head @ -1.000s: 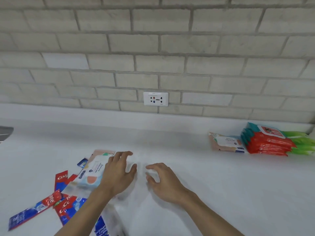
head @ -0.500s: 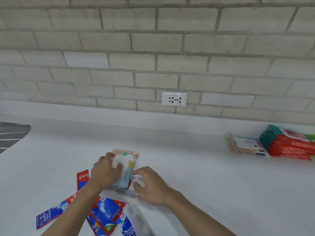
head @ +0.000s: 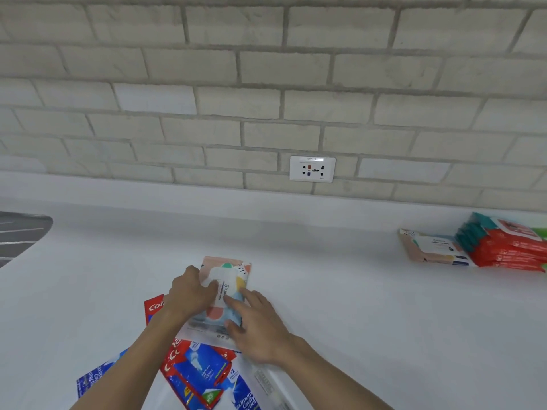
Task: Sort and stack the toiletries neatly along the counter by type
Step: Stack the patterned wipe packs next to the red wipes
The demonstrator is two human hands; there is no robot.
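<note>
A pastel wet-wipes pack [head: 229,276] with coloured dots and a white flap lies on the white counter [head: 340,306]. My left hand [head: 192,294] grips its left side and my right hand [head: 254,324] grips its right and near edge. Under and in front of the pack lies a heap of red and blue toothpaste boxes [head: 204,377], partly hidden by my arms. At the back right, a matching pastel wipes pack [head: 432,247] lies flat beside a stack of red and teal wipes packs [head: 506,247].
A brick wall with a white power socket [head: 312,169] stands behind the counter. A dark sink edge [head: 20,235] shows at the far left. Green packs [head: 540,232] peek out at the right frame edge.
My hands closed in from open above the counter onto the pastel wipes pack and now hold it from both sides. The view has shifted left, so the sorted stacks sit further right.
</note>
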